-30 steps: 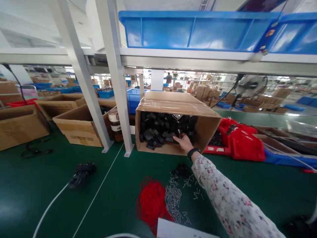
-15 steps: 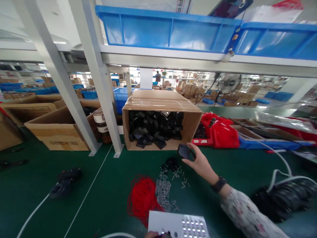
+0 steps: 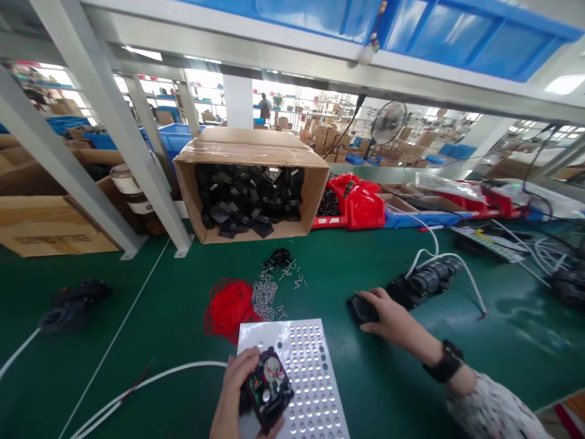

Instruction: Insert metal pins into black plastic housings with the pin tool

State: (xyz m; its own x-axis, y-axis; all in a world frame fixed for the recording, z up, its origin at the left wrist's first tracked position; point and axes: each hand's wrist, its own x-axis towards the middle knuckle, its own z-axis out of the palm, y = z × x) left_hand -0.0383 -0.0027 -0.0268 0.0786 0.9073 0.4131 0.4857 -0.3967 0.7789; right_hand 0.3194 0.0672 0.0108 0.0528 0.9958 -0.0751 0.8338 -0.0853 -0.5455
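Observation:
My left hand (image 3: 237, 396) grips a small black housing with a circuit board and a round part inside (image 3: 267, 387), held over a white perforated plate (image 3: 306, 360) at the table's near edge. My right hand (image 3: 388, 317) rests on the green table, its fingers curled round a black plastic part (image 3: 362, 308). A cardboard box on its side (image 3: 249, 183), full of black parts, lies further back. Just beyond the plate are a red wire bundle (image 3: 228, 302) and several small metal pins (image 3: 267, 292).
A row of black parts on a white cable (image 3: 427, 277) lies right of my right hand. Red bins (image 3: 359, 207) stand beside the box. White rack posts (image 3: 119, 122) rise at the left, with cardboard boxes (image 3: 46, 225) behind. A black cable coil (image 3: 68, 305) lies far left.
My right hand came back from the box with a black part and lowered it to the table. My left hand with the open housing has come into view over the plate.

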